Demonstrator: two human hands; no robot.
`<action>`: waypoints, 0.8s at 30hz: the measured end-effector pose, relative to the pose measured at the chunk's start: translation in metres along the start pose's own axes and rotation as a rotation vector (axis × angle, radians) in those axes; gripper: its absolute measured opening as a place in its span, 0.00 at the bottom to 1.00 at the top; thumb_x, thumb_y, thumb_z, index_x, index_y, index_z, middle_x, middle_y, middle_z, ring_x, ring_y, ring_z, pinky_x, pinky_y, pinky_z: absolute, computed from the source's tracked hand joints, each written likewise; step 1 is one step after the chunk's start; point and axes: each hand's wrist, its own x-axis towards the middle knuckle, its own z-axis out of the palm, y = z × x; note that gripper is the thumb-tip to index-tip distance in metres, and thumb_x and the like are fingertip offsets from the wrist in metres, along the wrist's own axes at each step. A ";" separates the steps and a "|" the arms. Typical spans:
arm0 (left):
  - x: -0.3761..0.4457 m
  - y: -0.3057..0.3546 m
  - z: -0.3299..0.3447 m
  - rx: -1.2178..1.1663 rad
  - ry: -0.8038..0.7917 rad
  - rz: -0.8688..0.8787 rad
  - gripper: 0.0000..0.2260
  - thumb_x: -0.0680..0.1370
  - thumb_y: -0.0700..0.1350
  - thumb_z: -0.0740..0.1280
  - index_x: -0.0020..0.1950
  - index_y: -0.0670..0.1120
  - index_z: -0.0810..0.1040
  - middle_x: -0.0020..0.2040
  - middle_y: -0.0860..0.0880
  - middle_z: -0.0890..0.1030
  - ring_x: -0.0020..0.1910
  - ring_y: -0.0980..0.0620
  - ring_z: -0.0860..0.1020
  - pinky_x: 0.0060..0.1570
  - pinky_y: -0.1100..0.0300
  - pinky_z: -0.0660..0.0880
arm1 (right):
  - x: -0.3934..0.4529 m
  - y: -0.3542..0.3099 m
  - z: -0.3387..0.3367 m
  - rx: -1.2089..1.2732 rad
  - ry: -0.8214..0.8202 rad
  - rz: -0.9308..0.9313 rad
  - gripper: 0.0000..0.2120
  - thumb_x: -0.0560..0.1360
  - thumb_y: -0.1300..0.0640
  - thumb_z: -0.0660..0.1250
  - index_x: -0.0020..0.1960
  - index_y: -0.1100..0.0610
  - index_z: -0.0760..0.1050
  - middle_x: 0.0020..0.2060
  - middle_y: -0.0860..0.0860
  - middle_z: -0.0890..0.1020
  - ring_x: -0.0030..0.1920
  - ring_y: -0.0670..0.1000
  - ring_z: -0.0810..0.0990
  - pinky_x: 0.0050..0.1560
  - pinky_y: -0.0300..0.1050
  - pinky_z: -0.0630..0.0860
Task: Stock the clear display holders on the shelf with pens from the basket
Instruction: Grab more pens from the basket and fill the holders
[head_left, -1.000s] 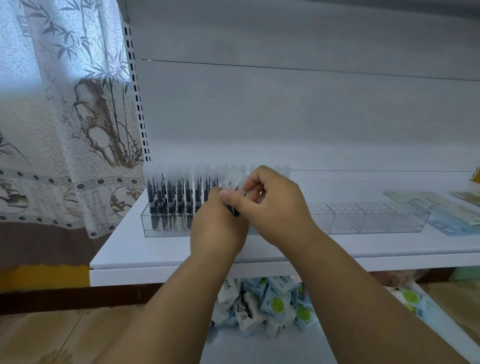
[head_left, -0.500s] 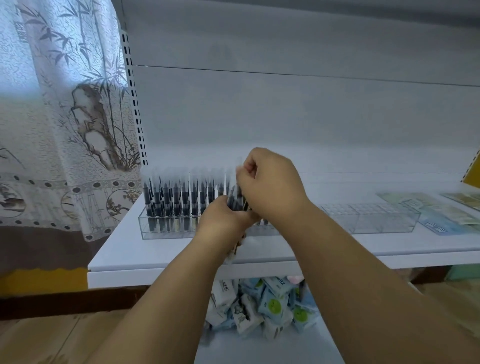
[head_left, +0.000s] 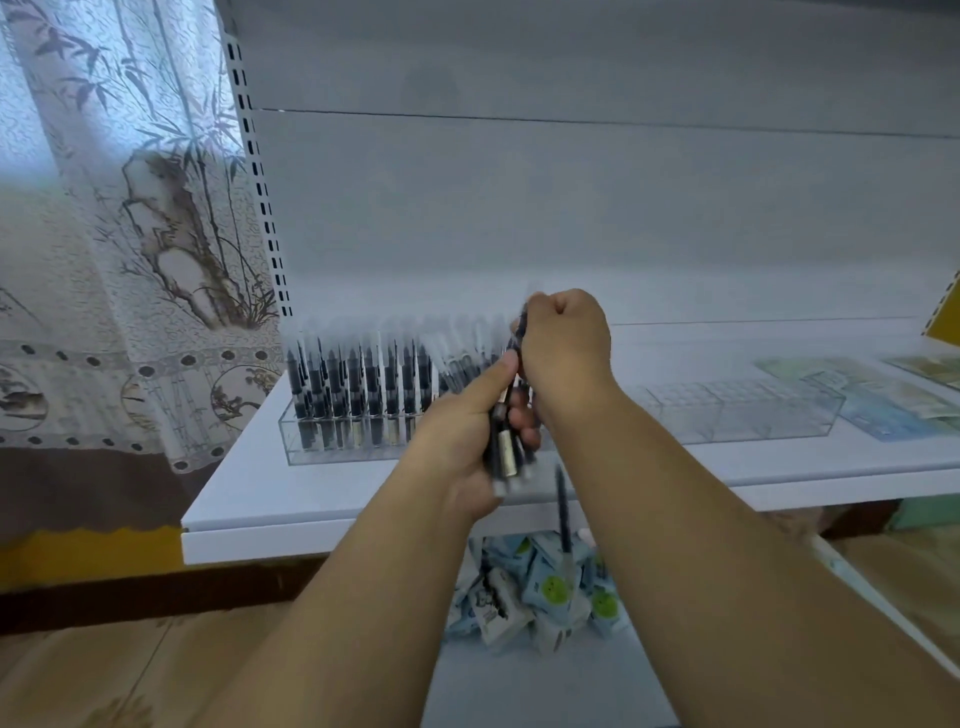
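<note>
While the left hand (head_left: 467, 441) grips a bundle of pens (head_left: 506, 449) just before the half-filled holder (head_left: 332, 441), the right hand (head_left: 563, 345) pinches one pen; best lower it straight into a free slot.

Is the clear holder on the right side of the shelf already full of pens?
No, the right holder shows only bare clear compartments, while the pens stand in the left holder.
</note>
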 end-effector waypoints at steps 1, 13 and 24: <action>0.002 -0.002 0.004 -0.043 0.007 0.005 0.10 0.72 0.48 0.74 0.40 0.44 0.77 0.30 0.49 0.72 0.24 0.55 0.71 0.23 0.63 0.72 | -0.001 0.002 0.000 0.005 0.034 0.000 0.12 0.78 0.55 0.58 0.43 0.62 0.74 0.33 0.55 0.80 0.21 0.47 0.73 0.24 0.37 0.68; -0.018 -0.007 -0.041 0.059 0.280 0.106 0.09 0.77 0.43 0.72 0.40 0.42 0.76 0.29 0.48 0.75 0.24 0.53 0.71 0.24 0.61 0.72 | -0.002 0.015 -0.023 -0.119 0.020 -0.298 0.03 0.82 0.53 0.59 0.50 0.51 0.68 0.40 0.49 0.81 0.32 0.40 0.81 0.30 0.32 0.74; -0.026 -0.013 -0.051 0.012 0.295 0.090 0.07 0.78 0.43 0.71 0.43 0.42 0.76 0.31 0.48 0.75 0.26 0.53 0.72 0.25 0.61 0.72 | 0.004 0.028 -0.027 -0.359 -0.096 -0.404 0.03 0.81 0.56 0.60 0.50 0.55 0.67 0.40 0.50 0.78 0.40 0.53 0.83 0.42 0.55 0.81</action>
